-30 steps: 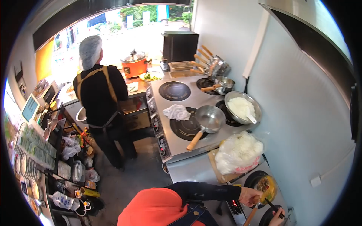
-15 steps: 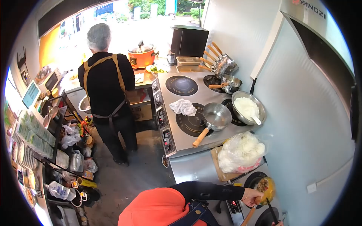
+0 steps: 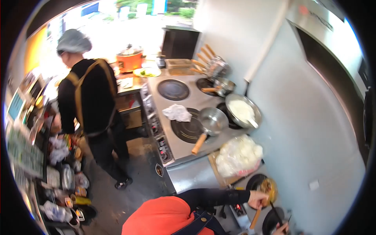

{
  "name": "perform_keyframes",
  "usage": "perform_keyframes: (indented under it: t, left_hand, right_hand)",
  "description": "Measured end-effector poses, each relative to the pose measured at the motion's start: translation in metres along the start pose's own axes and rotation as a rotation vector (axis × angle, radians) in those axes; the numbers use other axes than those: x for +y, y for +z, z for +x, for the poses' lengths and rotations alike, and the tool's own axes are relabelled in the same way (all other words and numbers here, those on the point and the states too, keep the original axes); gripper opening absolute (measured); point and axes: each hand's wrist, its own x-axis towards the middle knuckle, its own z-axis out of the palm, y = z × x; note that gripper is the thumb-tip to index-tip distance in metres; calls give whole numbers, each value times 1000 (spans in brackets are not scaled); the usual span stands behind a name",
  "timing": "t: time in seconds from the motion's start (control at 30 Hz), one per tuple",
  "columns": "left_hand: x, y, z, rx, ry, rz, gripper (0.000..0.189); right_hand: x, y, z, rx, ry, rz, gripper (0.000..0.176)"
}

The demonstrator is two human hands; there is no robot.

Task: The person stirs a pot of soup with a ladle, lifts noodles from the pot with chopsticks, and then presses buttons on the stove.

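My left hand [image 3: 256, 199] reaches across to a pan [image 3: 270, 190] with yellowish food in it, on the lower right hob. Its fingers are closed where the wooden handle [image 3: 255, 219] meets the pan; their exact grip is partly hidden. Low at the right edge, my right hand [image 3: 281, 228] is closed on a long black stick-like utensil [image 3: 276, 212], whose tip reaches the pan's near rim. Blur hides the utensil's exact kind. A dark burner [image 3: 272, 221] lies beside the handle.
A plastic bag of white noodle-like food [image 3: 239, 156] sits on a board behind my left arm. Beyond are a saucepan [image 3: 212, 120], a white cloth [image 3: 177, 112], and a metal bowl of white food [image 3: 242, 109]. Another person [image 3: 90, 94] stands by a loaded shelf at left.
The view has shifted, moving the scene leftward. The other person has turned left and lowered an arm toward the shelf. My left hand stays at the pan; my right hand shows more.
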Motion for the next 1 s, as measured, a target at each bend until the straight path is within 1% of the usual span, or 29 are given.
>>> perform_keyframes:
  t: [0.03, 0.07, 0.1, 0.13, 0.17, 0.2, 0.23, 0.27, 0.3, 0.33, 0.37, 0.4, 0.43, 0.47, 0.5, 0.53, 0.57, 0.6, 0.67, 0.7, 0.73, 0.8, 0.87, 0.93, 1.0]
  left_hand:
    - [-7, -10, 5, -68, 42, -103, 10]
    - [-10, -21, 10, -80, 52, -131, 7]
    - [-10, -12, -1, 5, 76, -172, 6]
    - [-7, 10, -18, 129, 87, -121, 6]
    - [-2, 23, -31, 99, 81, -88, 7]
    - [0, 6, -25, -76, 25, -77, 9]
    - [0, -1, -26, -50, 43, -10, 12]
    - [-1, 26, -46, 37, 222, 497, 14]
    - [6, 34, -47, 133, -50, -9, 15]
    - [9, 30, -47, 81, -107, 11, 17]
    - [8, 36, -48, 175, -60, 72, 17]
    - [8, 26, -43, 127, -105, -29, 17]
    - [9, 25, -41, 116, -121, -59, 17]
    - [10, 24, -41, 105, -125, -91, 17]
    - [10, 24, -40, 110, -149, -81, 17]
    - [10, 26, -40, 104, -132, -68, 16]
    - [10, 26, -42, 96, -112, -54, 16]
    - [10, 26, -42, 100, -122, -49, 16]
    - [12, 22, -36, 52, -144, -92, 15]
    - [12, 20, -34, 44, -151, -96, 14]
    - [12, 23, -33, 46, -159, -93, 14]
    - [11, 28, -31, 82, -139, -70, 14]
    - [11, 28, -28, 39, -165, -100, 13]
    - [10, 29, -25, 83, -178, -129, 11]
    - [10, 36, -25, 100, -161, -80, 11]
  right_hand:
    - [13, -13, -3, 49, 61, 27, 30]
    - [51, -23, 6, 62, -209, -119, 27]
    - [44, -18, 0, 61, 55, 219, 22]
    - [66, -33, 3, -108, -321, -468, 21]
    - [10, -11, -20, -48, -10, -261, 17]
    - [17, -10, -19, 46, 197, 72, 18]
    - [8, -12, -23, 50, 238, 221, 20]
    - [-5, -11, -32, 26, 105, 281, 19]
    - [-8, -11, -35, -1, 106, 253, 17]
    - [-5, -13, -39, -67, 106, 265, 18]
    - [-9, -14, -41, -117, 123, 222, 18]
    - [-12, -13, -44, -109, 118, 175, 18]
    - [-13, -13, -46, -102, 116, 180, 18]
    - [-12, -10, -48, -77, 60, 216, 17]
    - [-12, -9, -50, -110, -7, 154, 16]
    - [-12, -9, -52, -151, -75, 93, 14]
    - [-14, -10, -57, -180, -33, 26, 11]
    - [-12, -10, -60, -169, -26, 28, 11]
    - [-14, -9, -61, -132, -168, -15, 7]
    - [-16, -11, -61, -163, -262, -118, 4]
    - [-18, -12, -63, -156, -258, -119, 4]
    - [-18, -13, -68, -214, -257, -124, 2]
    - [-20, -16, -69, -170, -338, -116, 5]
    - [-18, -23, -69, -238, -330, -123, 7]
    - [-16, -34, -72, -228, -278, -130, 8]
